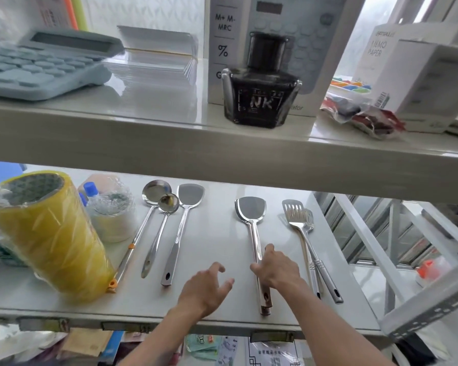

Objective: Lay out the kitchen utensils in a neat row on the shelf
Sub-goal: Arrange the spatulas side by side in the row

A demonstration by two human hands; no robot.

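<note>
Steel utensils lie on the white lower shelf [217,233], handles toward me. From the left: a large ladle [154,192], a small ladle [167,204] and a flat turner [189,196] lie close together. After a gap comes a second flat turner [250,210]. My right hand [275,268] is shut on its handle. Two slotted turners [298,215] overlap at the right. My left hand [206,289] hovers open over bare shelf between the two flat turners, holding nothing.
A yellow tape roll stack [45,233] and a wrapped white roll [114,220] crowd the shelf's left end. The upper shelf [169,138] overhangs closely, carrying a calculator [37,64], an ink bottle [259,99] and boxes. A white rack frame [376,249] stands to the right.
</note>
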